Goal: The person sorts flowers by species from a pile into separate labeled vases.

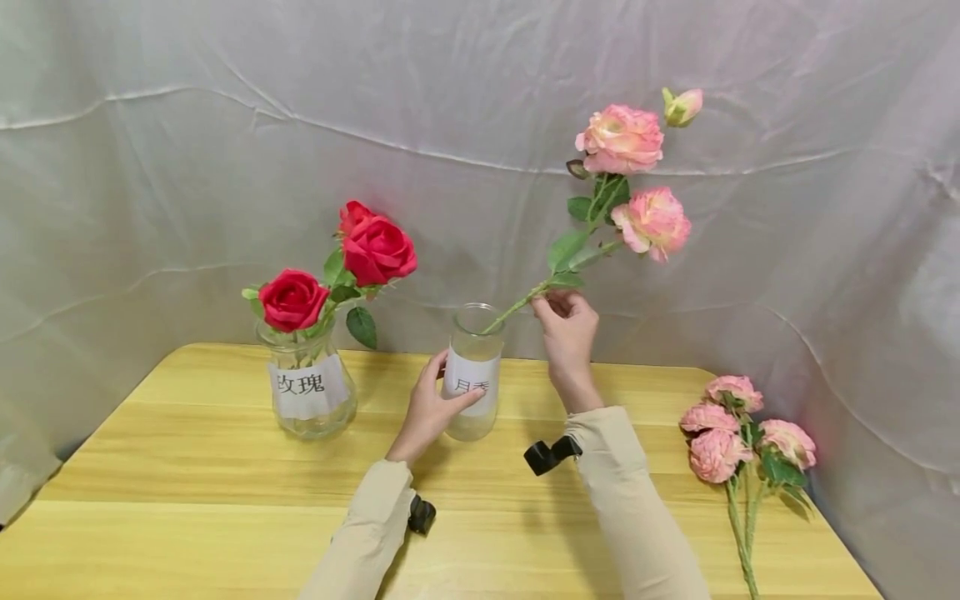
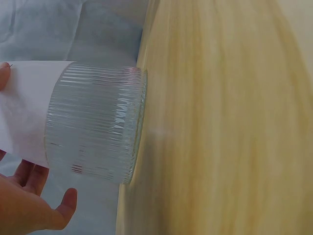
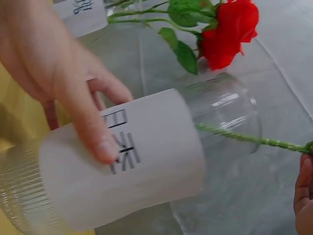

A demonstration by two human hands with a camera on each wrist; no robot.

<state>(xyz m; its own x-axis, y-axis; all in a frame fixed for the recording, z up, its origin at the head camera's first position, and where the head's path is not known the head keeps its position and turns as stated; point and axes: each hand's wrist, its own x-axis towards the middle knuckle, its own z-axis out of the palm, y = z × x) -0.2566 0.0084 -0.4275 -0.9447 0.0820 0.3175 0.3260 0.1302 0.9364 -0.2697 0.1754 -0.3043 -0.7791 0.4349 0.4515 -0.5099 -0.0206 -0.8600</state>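
A clear glass vase with a white paper label stands upright near the table's back edge. My left hand grips it round the label, thumb across the front; the right wrist view shows this hand up close. In the left wrist view the vase's ribbed lower part shows beside the fingers. My right hand pinches the green stem of a pink flower spray. The stem's lower end is inside the vase mouth, and the blooms lean up to the right.
Left of the vase, a wider glass vase with a printed label holds red roses. Several pink flowers on stems lie at the table's right side. A grey cloth hangs behind the yellow wooden table.
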